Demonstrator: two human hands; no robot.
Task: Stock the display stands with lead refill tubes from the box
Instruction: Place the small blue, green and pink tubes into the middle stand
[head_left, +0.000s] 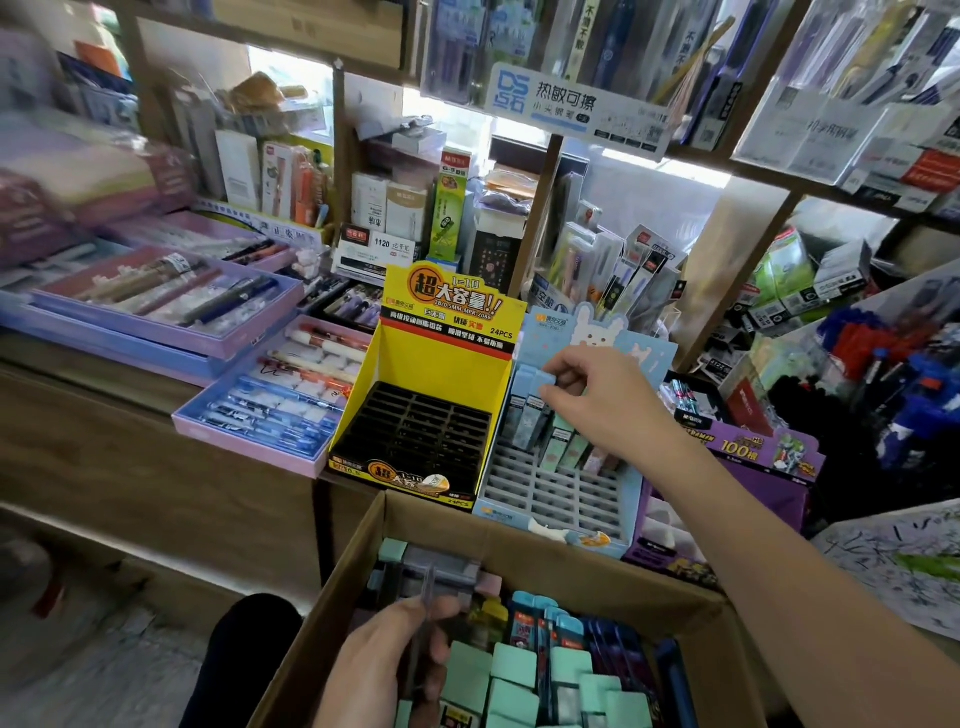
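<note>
blue-capped tube (541, 378): being pinched at its cap by the right hand (597, 402), with thumb and forefinger pressing on it and the other fingers curling loosely. its long axis is standing near upright, leaning back a little with the slope of the stand. it is hanging over the back-left corner of the blue stand (550, 501), lower end reaching among the slots; whether it is seated cannot be told.

stocked tubes (563, 441): standing in the back rows of the blue stand, just right of and below the pinched one. the front rows are lying open, nearer the person.

yellow stand (447, 364): sitting just left of the blue stand on the desk (104, 441), its black tray holding nothing.

box (519, 525): sitting in front of and below both stands, holding mint tubes (519, 670) on end.

left hand (384, 660): working inside the box, grip curling round grey tubes (441, 571), which are blurred, their long axis pointing away toward the stands.

judgement: the coming move is likely turning on the straight line down from grip to slot. the right hand is lying nearer the stands, the left nearer the stock.
</note>
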